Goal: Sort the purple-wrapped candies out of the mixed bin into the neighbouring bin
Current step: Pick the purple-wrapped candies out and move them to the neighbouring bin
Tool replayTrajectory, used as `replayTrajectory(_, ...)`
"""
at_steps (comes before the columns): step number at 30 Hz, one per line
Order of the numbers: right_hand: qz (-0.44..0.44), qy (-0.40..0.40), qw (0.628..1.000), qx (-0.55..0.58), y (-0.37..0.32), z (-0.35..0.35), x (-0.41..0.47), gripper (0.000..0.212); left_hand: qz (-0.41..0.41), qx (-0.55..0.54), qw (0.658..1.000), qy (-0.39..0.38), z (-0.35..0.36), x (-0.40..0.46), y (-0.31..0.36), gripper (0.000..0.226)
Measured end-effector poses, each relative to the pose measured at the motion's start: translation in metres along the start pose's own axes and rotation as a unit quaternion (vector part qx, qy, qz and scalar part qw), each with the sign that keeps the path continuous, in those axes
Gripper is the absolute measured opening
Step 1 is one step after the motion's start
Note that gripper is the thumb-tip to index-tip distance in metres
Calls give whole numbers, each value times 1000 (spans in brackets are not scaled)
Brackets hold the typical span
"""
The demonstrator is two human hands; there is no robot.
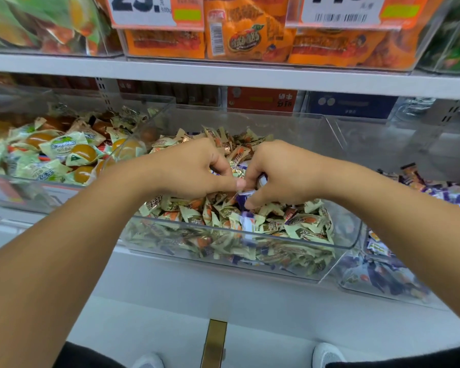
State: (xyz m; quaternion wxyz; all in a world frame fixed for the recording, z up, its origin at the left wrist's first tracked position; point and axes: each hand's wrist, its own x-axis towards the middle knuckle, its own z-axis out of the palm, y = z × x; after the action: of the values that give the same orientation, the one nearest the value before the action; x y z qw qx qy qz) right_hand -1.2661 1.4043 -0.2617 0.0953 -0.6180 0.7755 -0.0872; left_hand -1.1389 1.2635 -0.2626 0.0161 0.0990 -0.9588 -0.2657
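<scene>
Purple candy (241, 201) pinched under curled right-hand fingers (252, 201) (left hand (194, 168) clutching wrappers too)

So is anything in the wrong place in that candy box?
Yes. A few purple-wrapped candies lie among the cream-wrapped candies in the middle clear bin. The purple ones fill the bin on the right. Both hands, left and right, are picking there.
</scene>
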Motion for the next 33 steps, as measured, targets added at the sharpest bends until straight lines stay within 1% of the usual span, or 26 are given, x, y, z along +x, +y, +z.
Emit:
replayTrajectory(1,5,10,1000,11,4,-2,-2,16,-5,-2,1000,0,0,-1,1,35)
replayTrajectory(3,15,38,999,29,11,-7,-6,18,-8,25,1000,-5,3,0,4,40)
replayTrajectory(5,34,75,995,62,17,-13,-11,24,11,53,998,-15,10,4,8,37)
replayTrajectory(7,57,85,990,99,22,-19,-15,30,35,64,997,-30,18,9,14,33)
replayTrajectory(8,60,78,990,104,24,-22,-18,28,43,67,996,-41,21,12,17,31)
replayTrajectory(10,52,56,993,89,25,-26,-24,13,50,93,992,-69,25,16,21,30)
replayTrajectory(11,46,38,996,73,26,-28,-28,11,47,114,989,-82,25,18,23,29)
replayTrajectory(13,36,-12,997,61,27,-32,-34,7,23,145,983,-109,23,21,25,25)
replayTrajectory(14,33,-34,997,61,27,-34,-37,6,13,144,982,-118,21,22,25,21)
replayTrajectory(16,29,-69,996,53,27,-35,-41,13,9,117,986,-123,19,23,22,12)
replayTrajectory(18,29,-87,995,43,27,-32,-41,15,12,81,990,-112,17,23,18,4)
replayTrajectory(22,25,-116,993,-10,24,-22,-34,22,-10,-12,998,-59,5,17,13,8)
replayTrajectory(24,10,-104,994,-31,23,-18,-31,16,-37,-67,996,-40,1,14,12,11)
replayTrajectory(26,-13,-68,997,-29,24,-18,-29,5,-59,-117,991,-30,0,11,12,14)
replayTrajectory(28,-24,-48,998,-27,25,-21,-31,6,-68,-167,983,-28,2,10,13,14)
replayTrajectory(31,-13,-80,997,-9,28,-25,-37,5,-68,-190,979,-26,3,9,15,12)
replayTrajectory(33,-3,-98,995,-24,29,-24,-41,18,-73,-184,980,-22,4,10,15,11)
